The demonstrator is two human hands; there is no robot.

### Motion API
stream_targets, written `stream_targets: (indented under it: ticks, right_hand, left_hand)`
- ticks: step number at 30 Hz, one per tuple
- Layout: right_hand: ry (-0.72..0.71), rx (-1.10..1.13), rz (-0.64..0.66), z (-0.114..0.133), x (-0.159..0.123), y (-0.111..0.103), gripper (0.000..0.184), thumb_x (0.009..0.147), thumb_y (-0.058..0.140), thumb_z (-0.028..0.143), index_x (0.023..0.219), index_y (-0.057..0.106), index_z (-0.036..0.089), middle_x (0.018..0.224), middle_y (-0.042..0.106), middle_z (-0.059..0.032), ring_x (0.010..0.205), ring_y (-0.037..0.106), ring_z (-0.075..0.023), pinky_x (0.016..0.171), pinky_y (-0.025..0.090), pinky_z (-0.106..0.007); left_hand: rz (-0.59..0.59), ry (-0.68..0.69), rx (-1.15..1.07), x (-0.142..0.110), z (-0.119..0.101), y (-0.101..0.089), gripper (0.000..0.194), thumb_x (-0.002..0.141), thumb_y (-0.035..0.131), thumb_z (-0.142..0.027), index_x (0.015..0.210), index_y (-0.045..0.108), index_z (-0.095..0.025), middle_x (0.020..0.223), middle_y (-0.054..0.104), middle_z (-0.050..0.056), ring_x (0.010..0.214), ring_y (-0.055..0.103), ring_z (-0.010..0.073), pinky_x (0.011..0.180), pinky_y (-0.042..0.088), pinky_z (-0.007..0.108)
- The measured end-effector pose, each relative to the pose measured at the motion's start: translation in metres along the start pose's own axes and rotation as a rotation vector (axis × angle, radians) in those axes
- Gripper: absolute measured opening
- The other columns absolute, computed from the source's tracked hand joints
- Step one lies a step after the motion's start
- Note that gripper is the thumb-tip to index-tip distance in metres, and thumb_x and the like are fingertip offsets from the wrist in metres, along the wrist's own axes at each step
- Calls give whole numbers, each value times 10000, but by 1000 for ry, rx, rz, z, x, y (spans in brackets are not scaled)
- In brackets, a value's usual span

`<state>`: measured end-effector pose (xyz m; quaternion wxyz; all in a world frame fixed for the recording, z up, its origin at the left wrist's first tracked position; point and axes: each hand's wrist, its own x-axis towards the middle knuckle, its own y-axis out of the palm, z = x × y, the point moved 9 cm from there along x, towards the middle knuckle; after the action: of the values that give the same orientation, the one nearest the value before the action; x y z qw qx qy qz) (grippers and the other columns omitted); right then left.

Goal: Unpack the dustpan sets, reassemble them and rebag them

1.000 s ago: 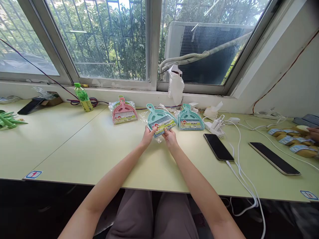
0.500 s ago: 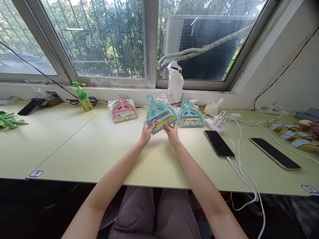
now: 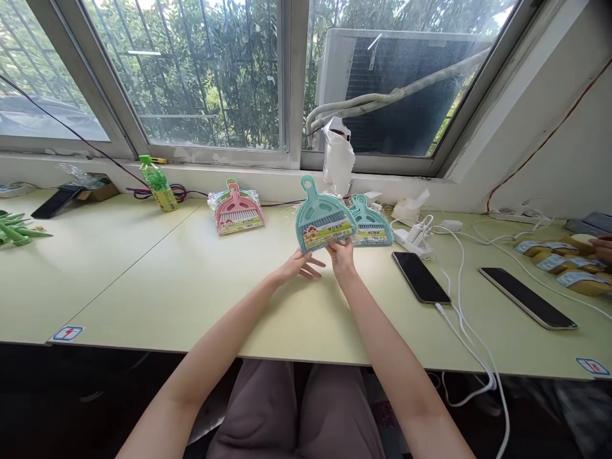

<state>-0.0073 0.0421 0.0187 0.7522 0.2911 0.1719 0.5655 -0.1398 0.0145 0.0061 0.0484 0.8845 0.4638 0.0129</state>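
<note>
My right hand [image 3: 342, 254] grips the lower edge of a teal mini dustpan-and-brush set [image 3: 322, 217] in clear wrapping and holds it upright above the table. My left hand [image 3: 300, 265] hovers just below and left of it, fingers spread, holding nothing. Behind it on the table lies another teal set [image 3: 373, 224], partly hidden. A pink set [image 3: 235, 211] rests further left.
A green drink bottle [image 3: 158, 183] stands by the window sill. Two dark phones [image 3: 421, 276] [image 3: 527, 296] lie to the right among white cables [image 3: 459, 306]. Yellow packets [image 3: 568, 268] and another person's hand [image 3: 603, 245] sit at the far right. Green plastic items [image 3: 16, 228] lie far left.
The teal set has been lifted and carried rightward, toward the other teal set. My left hand has let go of it and opened; the right hand alone holds it.
</note>
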Motion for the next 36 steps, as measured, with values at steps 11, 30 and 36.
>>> stream_targets:
  ticks: [11,30,36]
  right_hand:
    - [93,14,29,-21,-9,11,456,693,668,53,1085,517,231,974,686,2,949,672,-144,925,555,-370]
    - [152,-53,51,-29,-20,21,399,684,720,106,1034,553,205,934,705,4,806,699,-136,829,590,-328]
    - [400,-548,163,-31,-17,5,133,821,638,265,774,634,140,663,693,-88,640,693,-225,735,578,-460]
  left_hand:
    - [-409,365,-52,-4,-46,-61,505,757,716,-400,1162,514,-175,1205,615,107,1225,509,279,1045,386,414]
    - [-306,106,-153,-9,-28,-53,499,690,762,-313,1123,577,-146,1001,695,118,764,700,238,680,603,388]
    - [-485,-23,-231,-20,-10,-110,544,664,712,-96,1186,561,-123,996,696,122,819,697,228,688,611,347]
